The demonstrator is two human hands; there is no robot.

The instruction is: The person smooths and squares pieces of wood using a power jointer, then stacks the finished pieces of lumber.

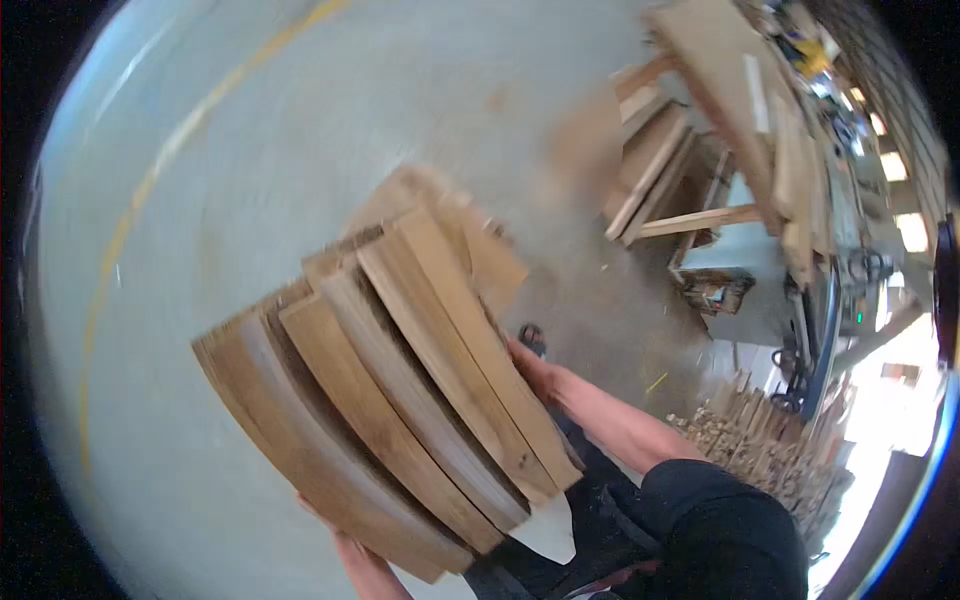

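Note:
A stack of several wooden boards (400,390) fills the middle of the view, held in front of my body. My right hand (532,368) presses against the right side of the stack, its fingers partly hidden by the wood. At the lower left edge, my left hand (318,512) supports the stack from the other side, mostly covered by the boards. The boards lie side by side in uneven layers, with their far ends staggered.
Beyond the stack, a blurred wooden piece (500,265) is on the floor. A workbench (715,90) with boards stands at the upper right. Many wood pieces (775,440) are piled at the right. A yellow line (150,180) curves across the floor at the left.

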